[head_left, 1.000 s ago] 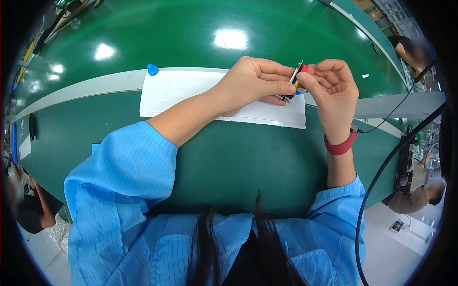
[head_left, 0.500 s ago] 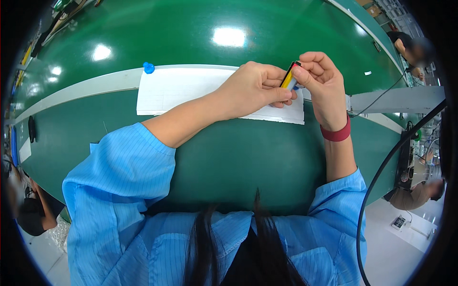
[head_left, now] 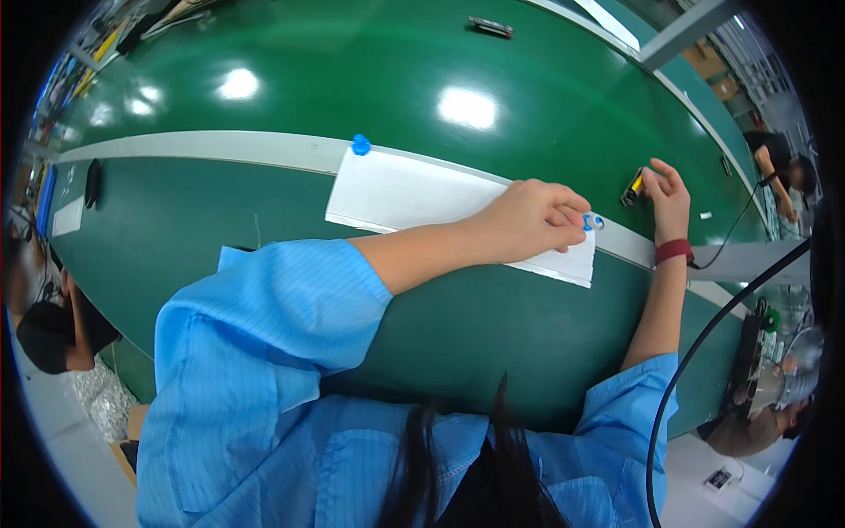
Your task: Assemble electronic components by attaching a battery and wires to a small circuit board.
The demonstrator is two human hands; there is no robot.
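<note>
1. Nearest the camera, blue sleeves [head_left: 264, 352] are covering both upper arms, and the bare forearms are stretching out over the green tabletop [head_left: 264, 220].
2. The left hand [head_left: 528, 220] is resting on the white sheet [head_left: 396, 189], its grip pinching a small blue piece [head_left: 591, 222] at the fingertips; the piece is sitting at the sheet's right end, probably because the pale paper makes such a small part easy to see.
3. The right hand [head_left: 666, 198], with a red wristband [head_left: 673, 251], is reaching further out, its fingers closing on a small yellow-and-black part [head_left: 633, 187] that is lying on the belt just beyond the grey strip [head_left: 194, 145]. Whether the part is lifted or only touched, I cannot tell.
4. A blue knob [head_left: 360, 144] is standing at the sheet's far corner, seemingly pinning it so it does not slide.
5. Farther off, a small dark object [head_left: 489, 25] is lying on the belt, and another person [head_left: 779, 167] is working at the far right.
</note>
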